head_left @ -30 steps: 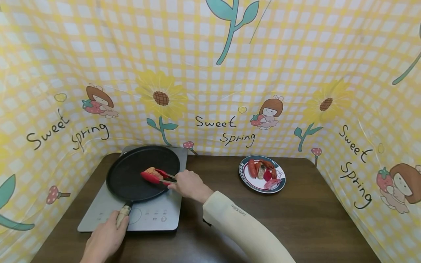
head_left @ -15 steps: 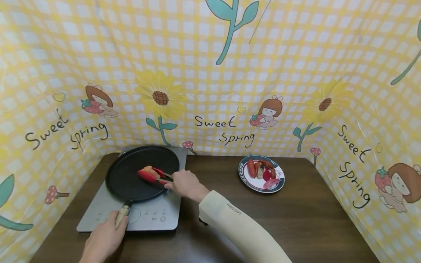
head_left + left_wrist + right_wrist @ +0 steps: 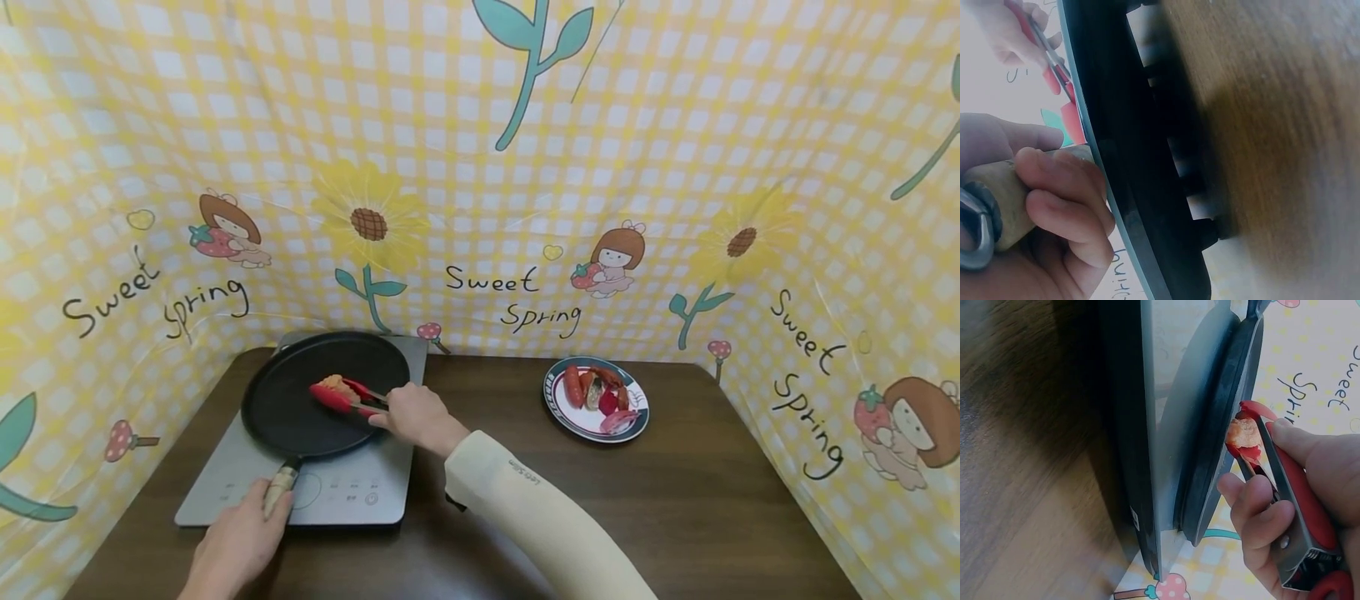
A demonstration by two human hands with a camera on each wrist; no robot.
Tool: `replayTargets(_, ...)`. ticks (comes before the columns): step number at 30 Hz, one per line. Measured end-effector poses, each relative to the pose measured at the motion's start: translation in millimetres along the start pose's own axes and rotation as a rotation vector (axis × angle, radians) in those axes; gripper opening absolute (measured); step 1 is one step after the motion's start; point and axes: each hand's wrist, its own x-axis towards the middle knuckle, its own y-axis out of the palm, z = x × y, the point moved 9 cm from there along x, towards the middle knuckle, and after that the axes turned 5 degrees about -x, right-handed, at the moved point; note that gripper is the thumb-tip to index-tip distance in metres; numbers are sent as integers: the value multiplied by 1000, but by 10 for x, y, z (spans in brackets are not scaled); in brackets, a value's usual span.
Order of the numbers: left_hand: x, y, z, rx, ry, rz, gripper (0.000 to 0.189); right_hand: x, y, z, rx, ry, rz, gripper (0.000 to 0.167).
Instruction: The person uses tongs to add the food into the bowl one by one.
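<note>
A round black frying pan [image 3: 300, 383] sits on a silver induction cooktop [image 3: 337, 500] at the left. My left hand [image 3: 243, 533] grips the pan's wooden handle [image 3: 281, 490]; in the left wrist view its fingers [image 3: 1069, 215] curl round the handle, which ends in a metal ring [image 3: 982, 240]. My right hand [image 3: 420, 417] holds red-tipped metal tongs [image 3: 352, 402] over the pan. Between the tong tips is a golden-brown piece of breaded food [image 3: 1244, 433], resembling fried chicken. In the right wrist view the thumb and fingers squeeze the tongs from both sides.
Right of the cooktop, a dark-rimmed plate [image 3: 558, 414] carries sausages and other food pieces. The brown wooden table [image 3: 675, 492] extends to the right. Yellow checked cloth [image 3: 480, 208] with printed figures walls in the back and both sides.
My right hand, with the tongs and the breaded piece, has shifted slightly left over the pan. The left hand keeps its grip on the pan handle.
</note>
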Motion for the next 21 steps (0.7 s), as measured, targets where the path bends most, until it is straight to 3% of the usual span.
replayTargets(21, 11, -4, 32, -17, 6, -15, 76, 174, -31, 115, -5, -16, -8, 43)
